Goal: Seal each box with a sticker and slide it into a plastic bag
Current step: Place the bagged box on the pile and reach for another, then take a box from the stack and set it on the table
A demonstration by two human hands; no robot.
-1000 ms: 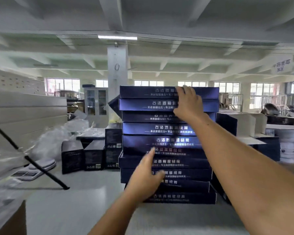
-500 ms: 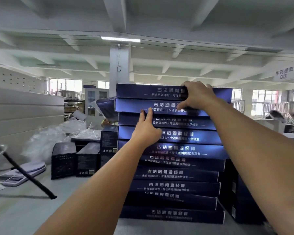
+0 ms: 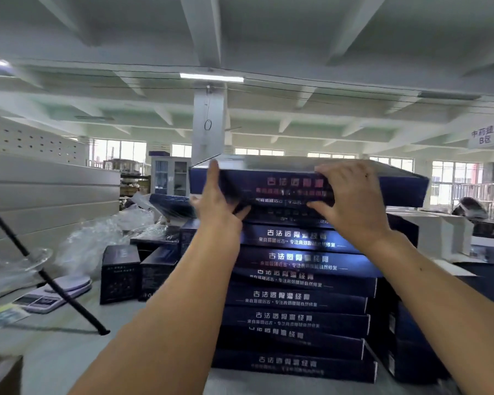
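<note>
A tall stack of flat dark blue boxes [image 3: 294, 297] with white lettering stands on the table in front of me. The top box [image 3: 394, 186] sits raised and tilted above the rest. My left hand [image 3: 217, 203] grips its left front corner, one finger up along the side. My right hand [image 3: 351, 198] grips its front edge, fingers over the top and thumb beneath. Clear plastic bags [image 3: 97, 240] lie crumpled at the left.
Small black cartons [image 3: 120, 275] stand left of the stack. A white scale [image 3: 54, 292] lies beyond a slanted black rod [image 3: 40, 269]. Open white and blue boxes [image 3: 439, 235] sit to the right. Grey table surface [image 3: 54, 352] shows at the lower left.
My left hand rose from the stack's middle to the top box's left corner. Both hands now hold the top box, which has lifted off the stack and come toward me.
</note>
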